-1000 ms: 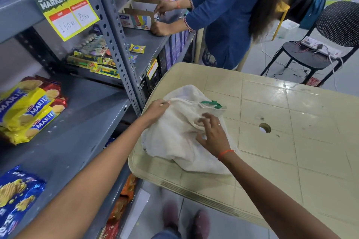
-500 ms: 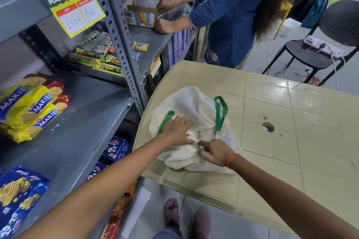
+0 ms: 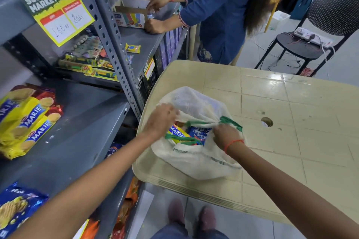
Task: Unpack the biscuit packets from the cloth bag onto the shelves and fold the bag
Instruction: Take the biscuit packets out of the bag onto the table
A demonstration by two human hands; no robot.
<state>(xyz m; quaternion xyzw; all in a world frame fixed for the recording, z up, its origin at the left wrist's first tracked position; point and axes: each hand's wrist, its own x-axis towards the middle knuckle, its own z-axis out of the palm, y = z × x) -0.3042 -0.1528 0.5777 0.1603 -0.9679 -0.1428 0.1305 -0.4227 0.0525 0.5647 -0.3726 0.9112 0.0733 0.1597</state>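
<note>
A white cloth bag [image 3: 196, 158] with green handles lies on the near left corner of the beige plastic table [image 3: 291, 106]. My left hand [image 3: 161, 117] grips the left side of its rim. My right hand [image 3: 226, 135] grips the right side by a green handle. Between them the mouth gapes, showing a yellow Marie packet [image 3: 177, 132] and a blue butter-biscuit packet [image 3: 200, 134] inside. On the grey shelf [image 3: 81, 134] to the left lie several yellow Marie packets [image 3: 25, 120].
A blue snack packet [image 3: 17, 207] lies at the shelf's near edge. A person in blue [image 3: 223, 15] works at the rack beyond the table. A black chair [image 3: 310, 31] stands at the far right. The table has a round hole [image 3: 266, 121].
Both hands moved from the top of the bunched bag to its rim and pulled the mouth apart. The biscuit packets inside are now exposed.
</note>
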